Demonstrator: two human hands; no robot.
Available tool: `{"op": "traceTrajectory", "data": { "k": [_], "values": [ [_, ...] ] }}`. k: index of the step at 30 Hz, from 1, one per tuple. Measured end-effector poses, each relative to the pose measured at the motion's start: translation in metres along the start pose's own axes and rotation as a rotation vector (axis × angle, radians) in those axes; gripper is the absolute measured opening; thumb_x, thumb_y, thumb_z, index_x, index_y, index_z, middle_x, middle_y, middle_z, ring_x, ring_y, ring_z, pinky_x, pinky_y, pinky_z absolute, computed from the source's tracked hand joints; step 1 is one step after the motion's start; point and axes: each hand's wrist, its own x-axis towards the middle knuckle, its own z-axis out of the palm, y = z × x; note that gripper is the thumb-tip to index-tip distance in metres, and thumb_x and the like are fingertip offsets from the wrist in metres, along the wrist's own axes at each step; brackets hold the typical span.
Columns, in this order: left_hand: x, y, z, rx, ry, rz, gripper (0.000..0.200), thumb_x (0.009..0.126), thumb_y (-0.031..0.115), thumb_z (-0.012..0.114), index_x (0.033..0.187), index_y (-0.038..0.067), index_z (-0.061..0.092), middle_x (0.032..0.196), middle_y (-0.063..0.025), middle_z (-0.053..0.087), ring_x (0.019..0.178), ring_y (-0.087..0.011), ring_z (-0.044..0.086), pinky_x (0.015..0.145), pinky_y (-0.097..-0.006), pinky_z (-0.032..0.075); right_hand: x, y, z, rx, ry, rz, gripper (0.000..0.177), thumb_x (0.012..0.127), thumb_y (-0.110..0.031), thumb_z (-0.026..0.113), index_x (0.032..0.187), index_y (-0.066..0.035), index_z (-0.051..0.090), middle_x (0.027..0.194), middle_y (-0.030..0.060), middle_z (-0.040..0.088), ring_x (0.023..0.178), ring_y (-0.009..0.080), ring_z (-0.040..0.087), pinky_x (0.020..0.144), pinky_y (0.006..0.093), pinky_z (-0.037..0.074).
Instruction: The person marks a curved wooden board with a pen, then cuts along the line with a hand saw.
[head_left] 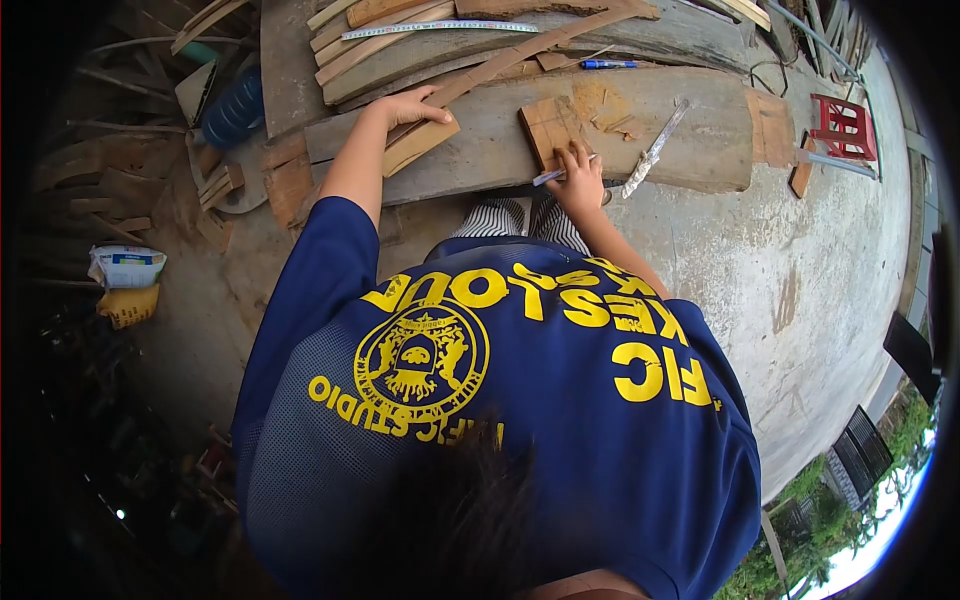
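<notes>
My left hand (412,108) is closed around a long wooden strip (520,52), its thumb over the near end beside a thicker, pale-edged wood piece (418,148). My right hand (580,182) has its fingers curled at the near edge of a short brown wood block (550,128), holding a slim blue-grey pen-like tool (549,177) whose kind I cannot tell. Both hands are over a broad weathered plank (690,125). Right of my right hand lies a long flat blade with a white-wrapped handle (640,170). Wood chips (625,125) are scattered beyond the block.
A blue marker (608,64) and a tape measure strip (440,27) lie among stacked boards (400,75) at the back. Left are a blue water jug (235,110), scrap wood and bags (128,285). A red plastic stool (843,128) is far right on the concrete floor (760,280).
</notes>
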Motion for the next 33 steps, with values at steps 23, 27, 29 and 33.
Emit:
{"op": "traceTrajectory", "data": {
  "k": [23, 27, 29, 33],
  "values": [
    [-0.056, -0.035, 0.024, 0.511, 0.551, 0.2, 0.069, 0.081, 0.069, 0.043, 0.123, 0.015, 0.056, 0.125, -0.0121, 0.055, 0.119, -0.0286, 0.048, 0.098, -0.0396, 0.037, 0.02, -0.003, -0.014, 0.428, 0.13, 0.291, 0.013, 0.091, -0.013, 0.051, 0.099, -0.004, 0.055, 0.086, 0.0228, 0.062, 0.08, 0.0351, 0.061, 0.065, 0.0428, 0.046],
    [-0.047, -0.045, 0.035, 0.089, 0.762, 0.033, 0.061, 0.091, 0.06, 0.025, 0.105, 0.017, 0.065, 0.101, -0.0104, 0.066, 0.1, -0.03, 0.059, 0.091, -0.0403, 0.041, 0.047, -0.026, -0.031, 0.581, 0.263, 0.293, 0.01, 0.092, -0.011, 0.053, 0.089, -0.002, 0.053, 0.07, 0.0087, 0.053, 0.063, 0.0176, 0.053, 0.062, 0.033, 0.046],
    [-0.041, -0.039, 0.041, 0.053, 0.927, -0.034, 0.062, 0.093, 0.054, 0.02, 0.093, 0.014, 0.067, 0.09, -0.0117, 0.067, 0.089, -0.0317, 0.062, 0.084, -0.044, 0.045, 0.068, -0.037, -0.032, 0.939, 0.271, 0.344, 0.02, 0.092, -0.018, 0.055, 0.081, -0.002, 0.051, 0.069, 0.0029, 0.048, 0.063, 0.0126, 0.047, 0.065, 0.0295, 0.046],
    [-0.038, -0.038, 0.041, 0.127, 0.912, -0.144, 0.056, 0.094, 0.044, 0.022, 0.085, 0.013, 0.068, 0.085, -0.0124, 0.067, 0.079, -0.0335, 0.064, 0.068, -0.0455, 0.05, 0.113, -0.092, -0.056, 1.54, 0.222, 0.505, 0.034, 0.092, -0.033, 0.054, 0.077, -0.003, 0.048, 0.07, 0.0026, 0.047, 0.063, 0.014, 0.046, 0.069, 0.0295, 0.047]
  ]
}}
